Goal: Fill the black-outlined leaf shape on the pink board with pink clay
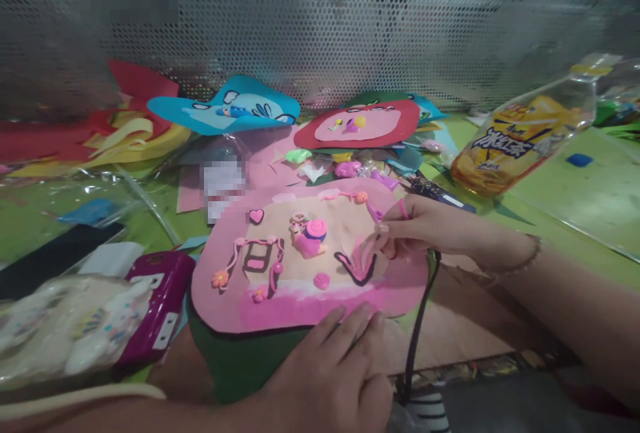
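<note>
A pink foam craft panel with a beige centre lies in front of me, decorated with clay shapes: a heart, a pink snail, flowers and a small house outline. My left hand lies flat on the panel's lower edge, fingers stretched out. My right hand pinches a thin pink clay strip at the panel's right edge, next to a pink leaf shape outlined in black. A bracelet circles my right wrist.
A tilted yellow-labelled drink bottle stands at the right. Behind lie a red-and-pink panel, a blue foam piece and red and yellow foam sheets. A magenta case and a white bag sit left. A dark cord hangs below my right hand.
</note>
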{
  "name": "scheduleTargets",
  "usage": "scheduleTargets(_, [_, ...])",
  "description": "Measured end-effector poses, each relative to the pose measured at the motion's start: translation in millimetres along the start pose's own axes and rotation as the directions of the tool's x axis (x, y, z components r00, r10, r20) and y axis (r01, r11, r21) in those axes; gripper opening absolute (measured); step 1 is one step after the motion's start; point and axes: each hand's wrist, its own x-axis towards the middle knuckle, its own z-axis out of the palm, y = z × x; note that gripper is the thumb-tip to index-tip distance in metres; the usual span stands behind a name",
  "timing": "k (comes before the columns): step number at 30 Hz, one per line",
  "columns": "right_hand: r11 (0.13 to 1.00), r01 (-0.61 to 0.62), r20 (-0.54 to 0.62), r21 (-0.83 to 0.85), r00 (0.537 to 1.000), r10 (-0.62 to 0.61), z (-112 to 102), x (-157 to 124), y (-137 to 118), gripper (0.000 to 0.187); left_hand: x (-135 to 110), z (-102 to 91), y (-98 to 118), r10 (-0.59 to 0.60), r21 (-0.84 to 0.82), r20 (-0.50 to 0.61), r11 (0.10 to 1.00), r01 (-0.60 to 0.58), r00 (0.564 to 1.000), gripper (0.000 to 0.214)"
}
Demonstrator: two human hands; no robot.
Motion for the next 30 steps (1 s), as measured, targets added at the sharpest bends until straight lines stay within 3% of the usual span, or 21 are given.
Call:
scheduleTargets(4, [1.0,0.005,-0.034,0.007,0.999,-0.005,0.2,-0.7,0.9,0.044,0.3,0.9,-1.0,0.0,-0.013,0.001,1.0,0.0,1.0,0.015])
scheduleTargets(11, [0.999,-0.004,0.009,0.044,1.0,0.004,-1.6,1.3,-1.4,0.032,1.0,-0.4,-0.4,-0.006,-0.014,-0.016,1.0,0.005,1.0,0.012])
scheduleTargets(17, [0.997,-0.026,0.022,0.075,0.999,0.025,-2.4,2.2,-1.4,0.033,2.0,-1.7,-1.2,-0.019,-0.03,-0.013,0.999,0.018,1.0,0.013])
scheduleTargets(24, [0.989,-0.117,0.039,0.093,0.993,0.114,-5.6,-3.2,-2.5,0.037,3.4,-2.1,-0.8,-0.002,-0.014,-0.002,1.0,0.002,1.0,0.013])
scheduleTargets(30, [0.979,-0.053,0.066,0.199,0.997,0.04,-6.1,-0.7,1.8,0.035,2.6,-3.3,-1.3,-0.022,-0.035,0.003,0.999,0.022,1.0,0.013])
